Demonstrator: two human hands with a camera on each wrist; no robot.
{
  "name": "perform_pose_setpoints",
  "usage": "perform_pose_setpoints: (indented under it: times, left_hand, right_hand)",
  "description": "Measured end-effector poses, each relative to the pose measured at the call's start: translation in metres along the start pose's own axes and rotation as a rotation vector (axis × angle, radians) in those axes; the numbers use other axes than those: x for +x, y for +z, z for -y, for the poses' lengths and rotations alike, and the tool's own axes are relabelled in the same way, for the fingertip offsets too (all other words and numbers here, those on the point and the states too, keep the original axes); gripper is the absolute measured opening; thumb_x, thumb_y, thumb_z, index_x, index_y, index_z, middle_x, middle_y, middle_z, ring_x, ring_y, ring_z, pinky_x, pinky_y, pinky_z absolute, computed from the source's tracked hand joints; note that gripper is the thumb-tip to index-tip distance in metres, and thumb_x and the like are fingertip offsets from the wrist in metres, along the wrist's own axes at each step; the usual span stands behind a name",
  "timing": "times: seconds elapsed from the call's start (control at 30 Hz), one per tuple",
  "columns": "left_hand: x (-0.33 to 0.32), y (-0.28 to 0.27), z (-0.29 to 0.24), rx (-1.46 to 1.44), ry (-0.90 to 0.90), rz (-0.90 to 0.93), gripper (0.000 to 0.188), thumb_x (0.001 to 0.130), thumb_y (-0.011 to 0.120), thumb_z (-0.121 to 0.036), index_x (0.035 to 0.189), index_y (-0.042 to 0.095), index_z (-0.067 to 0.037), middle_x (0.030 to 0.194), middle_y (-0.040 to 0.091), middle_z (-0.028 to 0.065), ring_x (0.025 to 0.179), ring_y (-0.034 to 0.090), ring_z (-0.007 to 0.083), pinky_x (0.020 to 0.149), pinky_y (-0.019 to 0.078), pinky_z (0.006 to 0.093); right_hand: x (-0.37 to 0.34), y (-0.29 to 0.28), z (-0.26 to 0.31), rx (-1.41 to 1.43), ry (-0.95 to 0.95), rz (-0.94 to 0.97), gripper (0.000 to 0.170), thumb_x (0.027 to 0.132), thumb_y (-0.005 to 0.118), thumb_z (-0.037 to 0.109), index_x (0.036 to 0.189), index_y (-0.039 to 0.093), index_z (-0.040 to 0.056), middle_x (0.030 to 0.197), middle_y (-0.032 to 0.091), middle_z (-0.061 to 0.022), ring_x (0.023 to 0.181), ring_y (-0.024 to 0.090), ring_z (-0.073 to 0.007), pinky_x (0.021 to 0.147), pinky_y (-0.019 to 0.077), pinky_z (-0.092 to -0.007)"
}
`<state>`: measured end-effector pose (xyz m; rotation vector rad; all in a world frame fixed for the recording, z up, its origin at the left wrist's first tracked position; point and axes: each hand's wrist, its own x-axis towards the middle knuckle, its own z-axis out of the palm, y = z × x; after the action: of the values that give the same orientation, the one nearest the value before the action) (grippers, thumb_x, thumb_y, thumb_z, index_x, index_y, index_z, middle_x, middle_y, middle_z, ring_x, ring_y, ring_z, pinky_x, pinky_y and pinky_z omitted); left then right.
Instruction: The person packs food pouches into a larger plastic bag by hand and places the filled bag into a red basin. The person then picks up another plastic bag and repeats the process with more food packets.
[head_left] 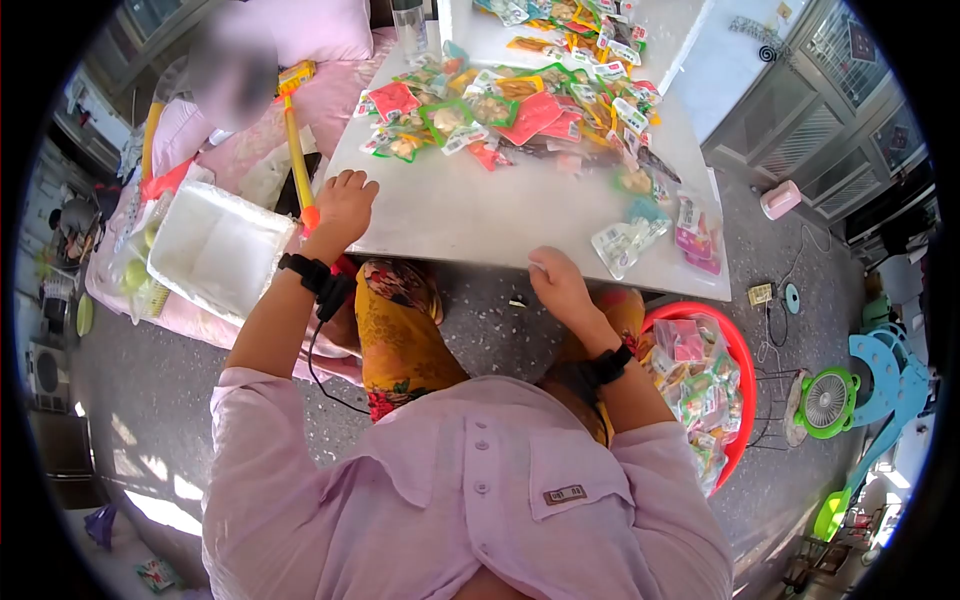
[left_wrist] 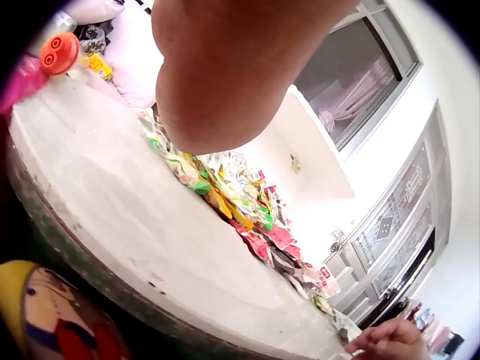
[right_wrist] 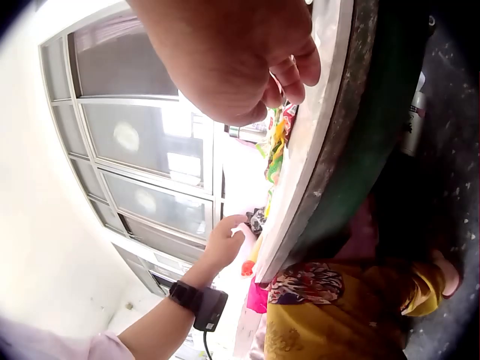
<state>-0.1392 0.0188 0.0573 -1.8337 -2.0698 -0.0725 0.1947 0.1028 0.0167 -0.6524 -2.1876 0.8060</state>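
Note:
My left hand (head_left: pixel 347 205) is over the left edge of the white table (head_left: pixel 430 205), its fingers loosely bent and nothing visible in them. In the right wrist view that same left hand (right_wrist: pixel 225 240) shows beside the table's far end. My right hand (head_left: pixel 562 288) is at the table's front edge, fingers loosely curled; the right wrist view shows the hand (right_wrist: pixel 255 67) from below with no packet in it. Nearest to it on the tabletop lies a clear-and-white packet (head_left: pixel 630 240), with a pink packet (head_left: pixel 698 240) to its right. A heap of colourful snack packets (head_left: pixel 500 105) covers the table's far part.
A red tub (head_left: pixel 745 400) full of packets stands on the floor at the right. To the left, a white foam box (head_left: pixel 215 245) and a yellow-handled tool (head_left: pixel 297 150) lie on a pink-covered bed (head_left: pixel 120 250). A green fan (head_left: pixel 826 403) stands farther right.

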Motion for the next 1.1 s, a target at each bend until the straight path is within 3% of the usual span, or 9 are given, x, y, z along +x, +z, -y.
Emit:
perform_pose_setpoints:
  times: [0.07, 0.2, 0.3, 0.5, 0.73, 0.83, 0.93, 1.03, 1.1]
  left_hand:
    - [0.014, 0.004, -0.023, -0.406, -0.249, 0.085, 0.016, 0.071, 0.048, -0.013, 0.084, 0.055, -0.008, 0.094, 0.052, 0.0128, 0.091, 0.05, 0.0274, 0.073, 0.042, 0.0374]
    - [0.042, 0.016, -0.079, -0.591, -0.301, 0.233, 0.03, 0.072, 0.051, -0.03, 0.089, 0.055, -0.006, 0.092, 0.053, 0.0158, 0.087, 0.052, 0.03, 0.072, 0.0434, 0.0382]
    - [0.057, 0.008, -0.122, -0.519, -0.415, 0.312, 0.035, 0.071, 0.051, -0.035, 0.087, 0.055, -0.005, 0.09, 0.055, 0.0161, 0.087, 0.053, 0.0293, 0.072, 0.0432, 0.0376]
    - [0.065, 0.028, -0.125, -0.454, -0.389, 0.338, 0.032, 0.071, 0.046, -0.029, 0.088, 0.055, -0.004, 0.087, 0.057, 0.0167, 0.084, 0.055, 0.0307, 0.072, 0.0429, 0.0398]
    - [0.042, 0.028, -0.114, -0.872, -0.378, 0.309, 0.023, 0.072, 0.043, -0.022, 0.079, 0.055, -0.004, 0.074, 0.058, 0.0148, 0.068, 0.057, 0.0274, 0.063, 0.0428, 0.0362]
    - [0.025, 0.028, -0.121, -1.018, -0.369, 0.199, 0.02, 0.073, 0.044, -0.02, 0.074, 0.053, -0.003, 0.071, 0.057, 0.0149, 0.062, 0.054, 0.0288, 0.06, 0.0414, 0.0367]
    - [0.013, 0.031, -0.129, -1.062, -0.336, 0.073, 0.018, 0.073, 0.044, -0.018, 0.072, 0.052, -0.001, 0.069, 0.055, 0.0156, 0.06, 0.053, 0.0298, 0.059, 0.0407, 0.0369]
    - [0.009, 0.034, -0.131, -1.089, -0.292, -0.021, 0.017, 0.074, 0.044, -0.016, 0.072, 0.051, 0.0, 0.065, 0.053, 0.0159, 0.058, 0.052, 0.0292, 0.057, 0.0405, 0.0369]
    - [0.008, 0.034, -0.132, -1.093, -0.254, -0.053, 0.018, 0.075, 0.045, -0.016, 0.071, 0.051, 0.0, 0.061, 0.052, 0.0154, 0.055, 0.052, 0.0269, 0.054, 0.0405, 0.0361]
  right_hand:
    - [0.003, 0.002, 0.001, -0.015, -0.036, 0.0, 0.014, 0.071, 0.05, 0.005, 0.083, 0.051, -0.0001, 0.081, 0.053, -0.016, 0.077, 0.051, -0.0321, 0.069, 0.0419, -0.0363]
    - [0.007, 0.005, 0.001, -0.034, -0.063, 0.018, 0.014, 0.071, 0.05, 0.005, 0.083, 0.051, -0.0002, 0.081, 0.053, -0.0163, 0.078, 0.051, -0.0327, 0.069, 0.0417, -0.0366]
    - [0.007, 0.004, 0.0, -0.042, -0.054, 0.027, 0.014, 0.071, 0.05, 0.005, 0.084, 0.051, -0.0003, 0.082, 0.053, -0.0166, 0.078, 0.051, -0.033, 0.07, 0.0416, -0.0368]
    - [0.002, -0.008, 0.0, -0.032, -0.029, 0.003, 0.015, 0.071, 0.05, 0.005, 0.084, 0.051, -0.0004, 0.082, 0.053, -0.0173, 0.078, 0.051, -0.0332, 0.07, 0.0415, -0.037]
    - [0.016, -0.002, 0.001, -0.084, 0.009, 0.067, 0.019, 0.073, 0.05, 0.01, 0.088, 0.051, -0.0001, 0.083, 0.053, -0.0176, 0.078, 0.051, -0.0337, 0.069, 0.0416, -0.0369]
    - [0.038, 0.012, 0.008, 0.031, 0.204, 0.047, 0.024, 0.074, 0.052, 0.016, 0.091, 0.05, -0.0007, 0.08, 0.055, -0.0156, 0.071, 0.055, -0.0282, 0.064, 0.0435, -0.0339]
    - [0.066, 0.036, 0.006, 0.314, 0.632, 0.063, 0.028, 0.074, 0.055, 0.019, 0.093, 0.049, -0.0005, 0.076, 0.055, -0.0118, 0.063, 0.056, -0.0203, 0.055, 0.0444, -0.0301]
    - [0.082, 0.061, 0.001, 0.538, 0.759, 0.057, 0.014, 0.075, 0.049, 0.014, 0.082, 0.05, 0.0012, 0.07, 0.051, -0.0049, 0.059, 0.051, -0.0125, 0.048, 0.0416, -0.0265]
    - [0.088, 0.068, -0.002, 0.574, 0.704, 0.134, 0.012, 0.074, 0.049, 0.012, 0.074, 0.051, 0.001, 0.065, 0.049, -0.0045, 0.056, 0.05, -0.0128, 0.047, 0.0412, -0.026]
